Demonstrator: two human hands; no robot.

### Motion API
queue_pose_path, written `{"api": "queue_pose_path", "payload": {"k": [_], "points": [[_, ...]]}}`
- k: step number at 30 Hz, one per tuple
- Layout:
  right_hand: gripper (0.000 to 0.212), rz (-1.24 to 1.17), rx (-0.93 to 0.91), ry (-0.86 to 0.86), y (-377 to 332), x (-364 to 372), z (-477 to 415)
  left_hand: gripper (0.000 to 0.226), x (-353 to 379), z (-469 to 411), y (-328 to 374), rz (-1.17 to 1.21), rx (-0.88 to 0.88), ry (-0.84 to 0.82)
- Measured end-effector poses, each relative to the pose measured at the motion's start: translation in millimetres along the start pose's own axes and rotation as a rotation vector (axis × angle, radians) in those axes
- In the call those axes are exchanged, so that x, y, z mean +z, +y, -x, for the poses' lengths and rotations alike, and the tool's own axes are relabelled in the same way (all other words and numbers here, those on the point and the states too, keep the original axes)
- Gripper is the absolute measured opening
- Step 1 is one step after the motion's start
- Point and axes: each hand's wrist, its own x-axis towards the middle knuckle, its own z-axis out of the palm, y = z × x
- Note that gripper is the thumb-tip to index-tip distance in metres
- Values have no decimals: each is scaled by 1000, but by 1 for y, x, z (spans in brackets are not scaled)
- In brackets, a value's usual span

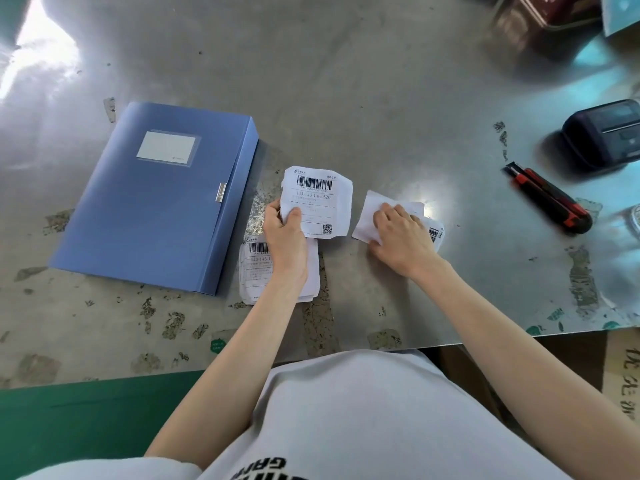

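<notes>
My left hand (284,233) grips a small stack of white shipping labels (320,202), barcode side up, thumb on top, held just above the metal table (346,98). Below that hand lies a second pile of labels (254,268), partly hidden by my wrist. My right hand (401,237) rests palm down on a loose heap of labels (372,211), one of them blank side up, with a barcode showing at the heap's right edge.
A shut blue file box (156,202) lies to the left of the labels. A red and black utility knife (550,202) and a black label printer (604,133) sit at the right. A dark red tin (543,19) stands at the far right back. The table's front edge runs just before my body.
</notes>
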Motion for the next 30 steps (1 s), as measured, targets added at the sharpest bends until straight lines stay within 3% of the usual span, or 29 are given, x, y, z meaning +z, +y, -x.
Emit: {"api": "queue_pose_path", "payload": {"k": [4,7,11,17,30], "points": [[23,-89,-20,107,-1,4,4,13,-2,1,1,7,4,21],[15,-519,187,213,2,-1,3,13,-4,0,2,4,4,24],[20,-1091,482,431,8,-24,-2,17,-3,1,2,34,-13,6],[36,-1717,467,379,8,-48,-1,18,3,5,1,54,-42,-36],[38,-1886,621,272,-39,-42,-1,11,17,19,-1,80,-48,-197]]}}
